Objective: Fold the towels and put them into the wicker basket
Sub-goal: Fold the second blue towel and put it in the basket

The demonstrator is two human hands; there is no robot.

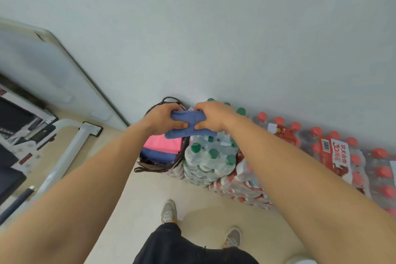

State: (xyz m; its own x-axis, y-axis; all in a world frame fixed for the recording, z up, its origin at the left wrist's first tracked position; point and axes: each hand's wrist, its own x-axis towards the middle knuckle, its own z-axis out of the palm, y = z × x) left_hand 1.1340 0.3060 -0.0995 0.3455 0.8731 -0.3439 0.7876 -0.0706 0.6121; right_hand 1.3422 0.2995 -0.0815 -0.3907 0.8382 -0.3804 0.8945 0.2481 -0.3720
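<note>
Head view: left hand (162, 118) and right hand (211, 117) both pinching folded blue towel (188, 124), fingers curled tight round it, thumbs underneath. Towel hanging just above wicker basket (159, 166), toward its 12 o'clock rim. Pink towel (164, 144) and another blue one (156, 156) already lying inside. Water bottle packs (211, 161) sitting at basket's 3 o'clock. Job looking partly done; this towel not yet in. More towels waiting? Cannot tell.

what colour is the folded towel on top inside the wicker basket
Pink, lying over a blue one in the wicker basket; seen in the head view.
</note>
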